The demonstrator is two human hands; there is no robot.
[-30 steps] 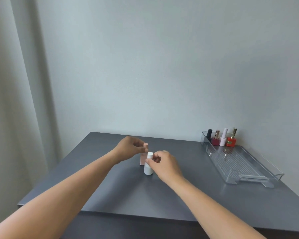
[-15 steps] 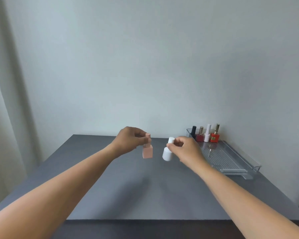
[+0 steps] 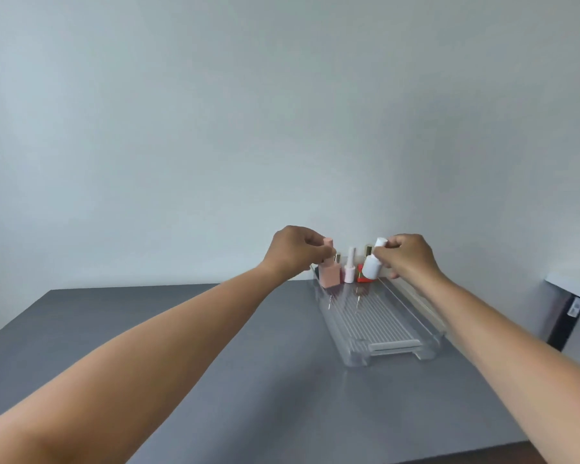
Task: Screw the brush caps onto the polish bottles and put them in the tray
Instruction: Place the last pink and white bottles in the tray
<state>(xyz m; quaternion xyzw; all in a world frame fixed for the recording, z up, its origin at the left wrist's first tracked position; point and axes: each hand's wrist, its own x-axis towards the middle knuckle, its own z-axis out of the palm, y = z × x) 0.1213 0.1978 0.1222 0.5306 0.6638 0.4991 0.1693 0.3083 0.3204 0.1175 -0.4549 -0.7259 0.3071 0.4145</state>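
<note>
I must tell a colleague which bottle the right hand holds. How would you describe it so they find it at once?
Find the clear tray on the right of the grey table. At its far end the right hand pinches a round bottle by its cap. It is all white, unlike the square pink bottle held by the left hand.

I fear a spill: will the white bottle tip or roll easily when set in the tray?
Probably tippy: the white bottle looks tall and narrow, and the tray floor is ribbed. It seems light, since the right hand carries it by fingertips at the cap alone. Being round, it could roll if it falls over.
</note>
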